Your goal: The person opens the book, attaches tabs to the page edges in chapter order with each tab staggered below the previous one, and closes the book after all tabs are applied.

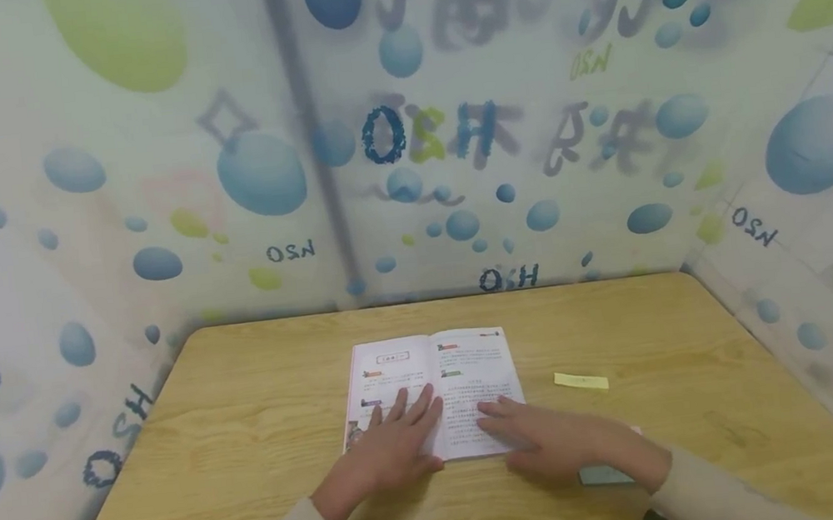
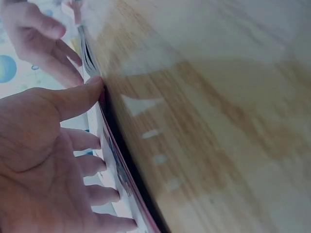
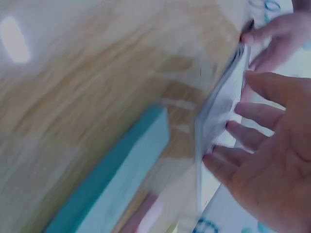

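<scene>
Head view: The book (image 1: 438, 375) lies open, face up, on the table (image 1: 250, 410) before you. Judged from its position, opening is complete and pressing the pages flat appears to be the step in hand; the book is not closed. Your left hand (image 1: 393, 446) rests on the left page, fingers spread. Your right hand (image 1: 554, 439) extends over the right page. The yellow strip (image 1: 581, 381) lies apart, to the right; the teal block (image 1: 606, 475) is partly hidden.

Left wrist view: Your left thumb lies at the book's near edge; the other fingers extend, parted, over the page.

Right wrist view: Your right fingers are parted, slightly bent, and grip nothing; firm page contact cannot be confirmed.
</scene>
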The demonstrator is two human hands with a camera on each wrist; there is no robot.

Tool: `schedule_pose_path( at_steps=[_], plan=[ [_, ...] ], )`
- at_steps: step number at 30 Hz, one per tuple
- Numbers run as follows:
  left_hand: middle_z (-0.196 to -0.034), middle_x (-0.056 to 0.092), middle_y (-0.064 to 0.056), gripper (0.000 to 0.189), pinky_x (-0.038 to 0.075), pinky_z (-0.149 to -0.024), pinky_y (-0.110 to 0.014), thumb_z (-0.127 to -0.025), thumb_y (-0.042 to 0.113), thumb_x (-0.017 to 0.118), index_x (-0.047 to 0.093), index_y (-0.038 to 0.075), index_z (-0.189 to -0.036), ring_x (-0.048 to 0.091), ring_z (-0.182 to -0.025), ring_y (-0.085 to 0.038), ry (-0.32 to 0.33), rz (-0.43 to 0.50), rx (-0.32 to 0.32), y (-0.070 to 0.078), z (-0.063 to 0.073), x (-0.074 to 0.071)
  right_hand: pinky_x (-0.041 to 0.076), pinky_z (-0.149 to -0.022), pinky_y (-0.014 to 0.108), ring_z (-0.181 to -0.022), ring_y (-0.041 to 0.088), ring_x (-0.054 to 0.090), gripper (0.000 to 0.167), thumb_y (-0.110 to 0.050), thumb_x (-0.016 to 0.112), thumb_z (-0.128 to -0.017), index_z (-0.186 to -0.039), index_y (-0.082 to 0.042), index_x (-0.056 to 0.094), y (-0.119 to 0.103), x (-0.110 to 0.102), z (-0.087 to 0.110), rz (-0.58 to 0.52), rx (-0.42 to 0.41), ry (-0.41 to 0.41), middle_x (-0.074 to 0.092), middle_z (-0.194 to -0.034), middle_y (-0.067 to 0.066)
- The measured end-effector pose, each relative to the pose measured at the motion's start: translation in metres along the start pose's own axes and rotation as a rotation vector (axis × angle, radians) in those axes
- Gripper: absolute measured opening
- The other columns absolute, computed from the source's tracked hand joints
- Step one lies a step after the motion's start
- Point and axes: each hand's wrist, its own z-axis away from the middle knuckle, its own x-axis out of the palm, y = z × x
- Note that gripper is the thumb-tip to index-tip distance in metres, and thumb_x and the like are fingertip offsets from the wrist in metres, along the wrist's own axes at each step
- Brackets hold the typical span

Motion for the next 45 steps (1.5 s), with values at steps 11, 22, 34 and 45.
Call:
schedule_pose_path(
  at_steps=[11,22,34,45],
  plan=[
    [-0.157,0.038,-0.016,0.057,0.028,-0.111,-0.065,-0.096,0.035,0.071,0.054,0.020,-0.148,0.031,-0.144,-0.045,0.100,0.047,0.119,0.006,0.004,-0.003,0.051,-0.094,0.054,-0.118,0.040,0.059,0.036,-0.008,0.066,-0.099,-0.132,0.003,0.060,0.062,-0.031,0.036,-0.046,0.117,0.380,0.061,-0.131,0.020],
    [-0.141,0.058,-0.010,0.033,0.037,-0.109,-0.057,-0.096,0.025,0.072,0.066,0.017,-0.127,0.050,-0.132,-0.034,0.235,0.006,0.166,0.010,0.002,0.000,0.055,-0.082,0.048,-0.093,0.031,0.063,0.026,0.001,0.081,-0.082,-0.104,0.004,0.068,0.092,-0.035,0.052,0.061,0.129,0.454,0.067,-0.100,0.009],
    [-0.117,0.069,-0.002,0.022,0.051,-0.094,-0.042,-0.091,0.013,0.074,0.069,0.013,-0.113,0.064,-0.109,-0.023,0.456,0.026,0.211,0.007,0.003,0.001,0.054,-0.071,0.036,-0.079,0.012,0.057,0.016,0.002,0.080,-0.082,-0.091,-0.007,0.070,0.097,-0.035,0.046,0.053,0.170,0.412,0.062,-0.087,-0.004],
    [-0.114,0.068,0.001,0.026,0.054,-0.087,-0.036,-0.090,0.013,0.076,0.069,0.014,-0.115,0.064,-0.102,-0.018,0.464,0.070,0.219,0.015,0.001,-0.004,0.054,-0.073,0.037,-0.082,0.013,0.059,0.015,-0.001,0.079,-0.085,-0.096,-0.008,0.071,0.089,-0.040,0.045,0.040,0.192,0.421,0.063,-0.091,-0.005]
  ],
)
